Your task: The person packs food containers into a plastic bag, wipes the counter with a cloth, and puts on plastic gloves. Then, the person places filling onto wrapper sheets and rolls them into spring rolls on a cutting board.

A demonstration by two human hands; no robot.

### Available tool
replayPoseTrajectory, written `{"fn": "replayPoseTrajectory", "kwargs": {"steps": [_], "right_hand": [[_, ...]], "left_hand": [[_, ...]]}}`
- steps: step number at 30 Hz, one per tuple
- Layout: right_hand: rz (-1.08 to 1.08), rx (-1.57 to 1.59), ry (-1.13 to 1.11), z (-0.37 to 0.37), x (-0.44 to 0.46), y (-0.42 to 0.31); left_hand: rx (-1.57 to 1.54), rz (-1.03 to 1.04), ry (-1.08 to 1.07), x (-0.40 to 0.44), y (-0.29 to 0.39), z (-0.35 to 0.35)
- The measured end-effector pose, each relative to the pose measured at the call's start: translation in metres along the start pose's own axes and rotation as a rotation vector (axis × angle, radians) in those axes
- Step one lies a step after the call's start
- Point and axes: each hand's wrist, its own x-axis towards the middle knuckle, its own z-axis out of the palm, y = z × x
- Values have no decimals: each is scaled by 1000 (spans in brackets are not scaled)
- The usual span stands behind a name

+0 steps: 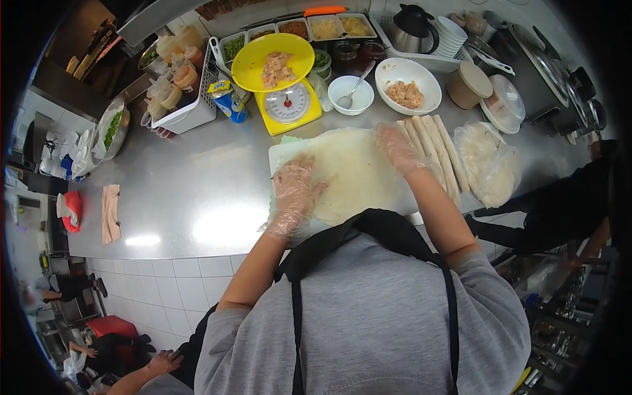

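A thin round pale wrapper sheet point(352, 174) lies flat on a white board point(280, 155). My left hand point(294, 187), in a clear plastic glove, rests on the sheet's left side with fingers apart. My right hand point(397, 148), gloved too, lies at the sheet's upper right edge, its fingers stretched out. Beside it are several long pale rolls point(442, 155) in a row. Further right sits a plastic bag of wrapper sheets point(487, 161). Above the board stand a white bowl of pinkish filling point(421, 62) and a smaller white bowl point(361, 104) with a spoon point(349, 99).
A yellow scale point(289, 115) carries a yellow plate point(240, 66) with filling. Left of it are a blue-yellow can point(230, 105) and a white basket of bottles point(191, 118). Topping trays point(260, 31) line the back. A folded tan cloth point(110, 214) lies far left. Other people stand around.
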Motion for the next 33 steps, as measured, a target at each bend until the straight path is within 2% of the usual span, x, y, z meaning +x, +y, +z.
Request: {"fn": "replayPoseTrajectory", "kwargs": {"steps": [2, 4, 6, 7, 9, 10, 11, 13, 14, 16, 17, 19, 20, 26, 28, 29, 30, 32, 33], "right_hand": [[-23, -112, 96, -5, 3, -1], [-78, 19, 201, -10, 18, -13], [-78, 9, -7, -97, 36, -114], [-245, 29, 140, -99, 47, -132], [-342, 194, 240, -104, 79, -168], [-272, 338, 190, -106, 99, -185], [-270, 338, 199, -103, 117, -195], [-294, 288, -77, -93, 146, -205], [-291, 287, -68, -84, 152, -204], [-363, -76, 3, -67, 163, -200], [-361, -78, 7, -68, 169, -198], [-440, -257, -203, -79, 173, -201], [-435, -258, -202, -82, 172, -203], [-481, -8, -164, -80, 151, -188], [-524, 290, -94, -83, 137, -186], [-496, 465, -127, -85, 127, -182], [-489, 463, -120, -97, 112, -182], [-376, 350, -472, -121, 85, -174], [-357, 364, -643, -109, 80, -156]], "left_hand": [[9, -60, -16, 4, 4, -2], [43, -73, -31, 7, 7, 0], [76, -73, -52, 8, 7, 0], [44, -77, -69, 10, 6, 0], [20, -75, -85, 11, 4, -2], [5, -72, -70, 11, 4, -2], [-12, -69, -56, 11, 4, -2], [-34, -39, -4, 8, 0, 2], [-59, -16, 45, 7, -2, 3], [-48, -13, 33, 7, -2, 2], [-40, -20, 16, 8, -2, 2], [-45, -20, 13, 9, -3, 2], [-50, -22, 10, 10, -3, 2], [-33, 2, 18, 11, -6, 4], [-28, 10, 10, 11, -5, 3], [-19, -1, 8, 12, -5, 2], [-21, 8, 6, 11, -5, 2], [-10, 12, 33, 10, -4, 3], [-10, 14, 32, 11, -5, 4]]}}
